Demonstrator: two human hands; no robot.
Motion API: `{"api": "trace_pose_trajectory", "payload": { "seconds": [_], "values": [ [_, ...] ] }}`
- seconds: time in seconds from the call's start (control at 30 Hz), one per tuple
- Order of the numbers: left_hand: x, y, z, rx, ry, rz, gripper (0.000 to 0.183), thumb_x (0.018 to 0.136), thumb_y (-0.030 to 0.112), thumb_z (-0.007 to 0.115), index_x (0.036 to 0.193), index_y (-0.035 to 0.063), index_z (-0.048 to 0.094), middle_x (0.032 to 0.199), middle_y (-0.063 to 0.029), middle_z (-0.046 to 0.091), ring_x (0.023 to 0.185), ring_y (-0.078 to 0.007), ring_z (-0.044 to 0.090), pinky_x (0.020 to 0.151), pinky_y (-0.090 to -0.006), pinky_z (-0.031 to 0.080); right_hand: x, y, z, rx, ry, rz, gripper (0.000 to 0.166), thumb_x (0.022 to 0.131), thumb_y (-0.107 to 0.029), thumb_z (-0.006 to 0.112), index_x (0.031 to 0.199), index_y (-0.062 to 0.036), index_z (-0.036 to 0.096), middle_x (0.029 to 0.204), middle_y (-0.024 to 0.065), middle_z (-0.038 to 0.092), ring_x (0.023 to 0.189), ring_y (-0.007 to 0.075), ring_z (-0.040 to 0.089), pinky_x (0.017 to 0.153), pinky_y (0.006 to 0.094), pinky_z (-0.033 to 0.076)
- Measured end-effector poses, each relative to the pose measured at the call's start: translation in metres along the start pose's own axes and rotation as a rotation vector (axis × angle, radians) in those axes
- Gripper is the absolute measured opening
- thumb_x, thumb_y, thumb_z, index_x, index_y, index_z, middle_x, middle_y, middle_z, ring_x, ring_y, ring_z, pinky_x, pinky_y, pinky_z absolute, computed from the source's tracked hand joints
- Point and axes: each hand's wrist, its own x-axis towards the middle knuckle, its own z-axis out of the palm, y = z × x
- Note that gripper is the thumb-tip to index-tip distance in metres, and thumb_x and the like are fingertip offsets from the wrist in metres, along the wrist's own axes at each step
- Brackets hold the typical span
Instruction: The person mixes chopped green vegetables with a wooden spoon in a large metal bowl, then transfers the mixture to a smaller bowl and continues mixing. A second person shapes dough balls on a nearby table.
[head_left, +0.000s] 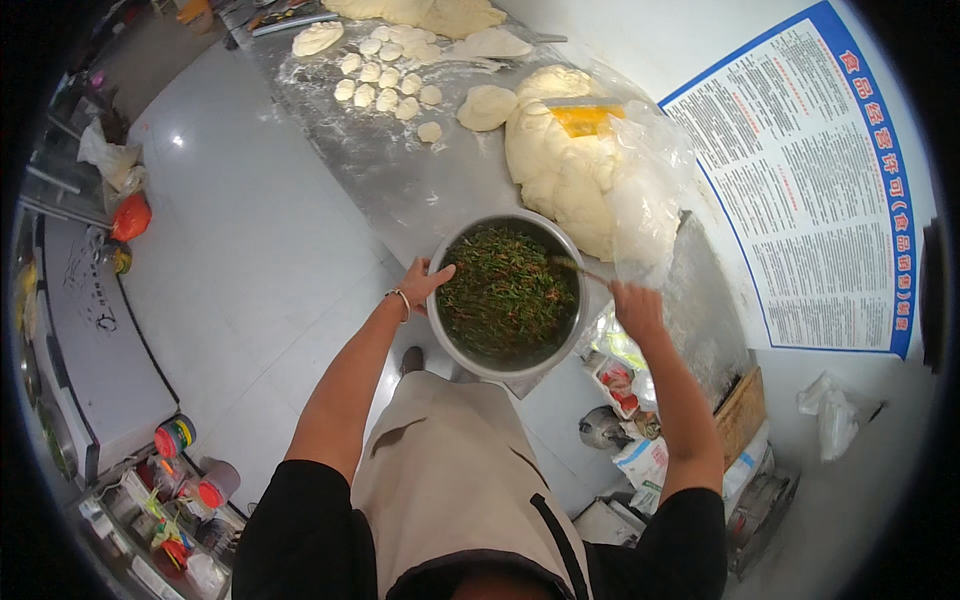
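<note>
A round metal bowl (508, 373) stands at the near end of a metal work table, holding a chopped green filling (506, 289) flecked with orange-brown bits. My left hand (427, 285) grips the bowl's left rim, thumb over the edge. In my right hand (637, 309) is the handle of a thin utensil (595, 277), which reaches over the right rim into the bowl. Motion blurs its far end, so its kind is unclear. Just beyond the bowl lies a large mass of dough (555, 169), partly under clear plastic sheeting (651, 202).
A yellow-and-metal dough scraper (583, 118) rests on the dough. Several small dough pieces (387, 78) and a flattened dough round (486, 107) lie on the floured table (405, 176). Below right are bags (643, 461) and a wooden board (739, 412). Lidded jars (217, 484) stand lower left.
</note>
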Motion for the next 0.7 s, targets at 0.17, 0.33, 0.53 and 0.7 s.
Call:
{"api": "trace_pose_trajectory", "payload": {
  "seconds": [0.17, 0.33, 0.53, 0.7],
  "values": [
    [0.014, -0.016, 0.0, -0.147, -0.224, -0.062, 0.09, 0.072, 0.062, 0.062, 0.137, 0.0106, 0.027, 0.124, -0.0156, 0.05, 0.099, -0.0281, 0.06, 0.065, -0.0456, 0.055, -0.1, -0.09, 0.005, 0.034, -0.251, 0.293, 0.011, 0.083, -0.017, 0.05, 0.079, -0.0093, 0.057, 0.061, 0.0148, 0.06, 0.054, 0.0353, 0.06, 0.05, 0.047, 0.045],
    [-0.003, -0.026, 0.012, -0.319, -0.272, -0.094, 0.074, 0.079, 0.052, 0.061, 0.133, 0.0094, 0.033, 0.113, -0.0128, 0.057, 0.087, -0.0259, 0.064, 0.062, -0.0432, 0.057, -0.11, -0.146, -0.021, 0.472, -0.447, 0.427, 0.023, 0.088, -0.02, 0.041, 0.086, -0.0063, 0.059, 0.072, 0.021, 0.063, 0.07, 0.0367, 0.063, 0.06, 0.0498, 0.047],
    [-0.042, -0.104, 0.086, -0.667, -0.044, -0.075, 0.08, 0.08, 0.046, 0.064, 0.135, 0.0022, 0.025, 0.128, -0.0186, 0.04, 0.104, -0.0331, 0.055, 0.073, -0.0477, 0.055, -0.068, -0.115, -0.072, 0.195, -0.117, 0.177, 0.012, 0.085, -0.018, 0.05, 0.082, -0.0106, 0.059, 0.065, 0.01, 0.06, 0.063, 0.0295, 0.062, 0.054, 0.0447, 0.046],
    [-0.101, -0.066, 0.1, -0.741, 0.017, -0.212, 0.068, 0.081, 0.035, 0.066, 0.13, 0.0073, 0.029, 0.12, -0.0148, 0.048, 0.098, -0.0309, 0.059, 0.062, -0.0431, 0.059, -0.025, -0.067, -0.066, 0.05, 0.037, -0.02, 0.011, 0.084, -0.021, 0.053, 0.082, -0.0117, 0.058, 0.065, 0.0078, 0.059, 0.061, 0.0261, 0.061, 0.051, 0.0392, 0.046]
  ]
}}
